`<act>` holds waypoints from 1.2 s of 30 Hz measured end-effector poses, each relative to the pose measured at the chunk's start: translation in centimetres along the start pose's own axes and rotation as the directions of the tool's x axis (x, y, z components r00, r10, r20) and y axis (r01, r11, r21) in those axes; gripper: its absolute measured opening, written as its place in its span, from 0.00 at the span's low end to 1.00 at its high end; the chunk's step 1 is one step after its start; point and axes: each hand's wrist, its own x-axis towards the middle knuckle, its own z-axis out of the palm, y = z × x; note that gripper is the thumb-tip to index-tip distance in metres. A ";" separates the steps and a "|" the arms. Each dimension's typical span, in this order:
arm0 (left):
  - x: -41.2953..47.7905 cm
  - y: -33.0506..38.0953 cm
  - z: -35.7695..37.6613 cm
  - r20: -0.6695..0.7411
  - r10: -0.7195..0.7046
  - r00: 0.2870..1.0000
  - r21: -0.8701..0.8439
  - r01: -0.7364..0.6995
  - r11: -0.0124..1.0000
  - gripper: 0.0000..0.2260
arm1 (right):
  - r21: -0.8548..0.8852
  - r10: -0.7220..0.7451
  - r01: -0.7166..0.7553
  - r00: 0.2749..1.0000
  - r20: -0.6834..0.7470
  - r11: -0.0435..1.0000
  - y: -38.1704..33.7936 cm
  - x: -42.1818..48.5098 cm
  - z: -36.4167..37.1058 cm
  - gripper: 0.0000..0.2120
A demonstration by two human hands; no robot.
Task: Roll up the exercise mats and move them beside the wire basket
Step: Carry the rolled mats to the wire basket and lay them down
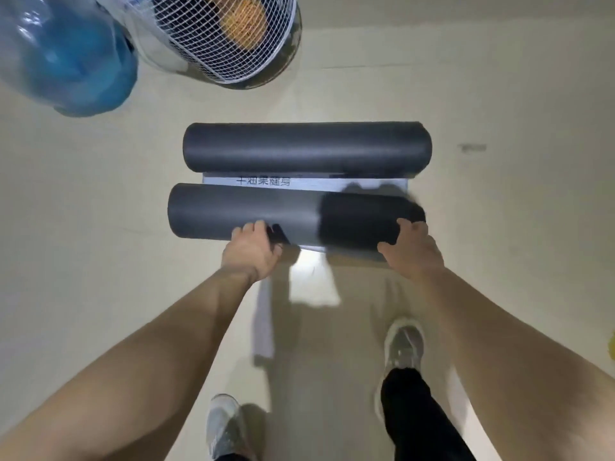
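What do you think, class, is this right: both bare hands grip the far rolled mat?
Not right. The left hand and right hand grip the near rolled mat, not the far rolled mat, which lies untouched beyond it; the head view shows this.

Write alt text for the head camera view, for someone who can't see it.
A person's left hand and right hand grip the nearer rolled mat on a pale floor, with a second rolled mat lying just beyond it. A wire basket holding an orange ball and a blue water bottle stand further off, upper left.
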 end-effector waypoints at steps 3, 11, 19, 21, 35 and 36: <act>2.6 -2.7 1.9 -0.090 0.035 0.995 0.026 -0.033 0.999 0.25 | 0.032 0.100 -0.098 0.992 -0.081 0.995 1.8 1.9 3.9 0.34; 9.4 -10.4 6.1 -0.399 -0.209 0.893 -0.146 0.163 0.976 0.29 | 0.294 0.247 -0.099 0.814 -0.526 0.951 1.6 7.3 12.9 0.30; 12.8 -19.0 7.0 -0.292 -0.481 0.827 -0.753 0.111 0.648 0.44 | 0.587 0.311 0.039 0.818 -0.483 0.809 5.0 9.3 13.7 0.37; 13.3 -19.9 7.5 -0.291 -0.485 0.825 -0.839 0.024 0.544 0.45 | 0.609 0.299 0.076 0.819 -0.489 0.789 5.7 9.8 14.2 0.45; 14.0 -20.2 7.3 -0.446 -0.390 0.806 -0.750 -0.098 0.654 0.54 | 0.595 0.313 0.061 0.805 -0.504 0.802 4.0 10.2 15.6 0.52; 13.9 -20.1 7.0 -0.443 -0.393 0.806 -0.736 -0.076 0.673 0.56 | 0.587 0.307 0.069 0.800 -0.516 0.807 4.0 9.8 15.9 0.50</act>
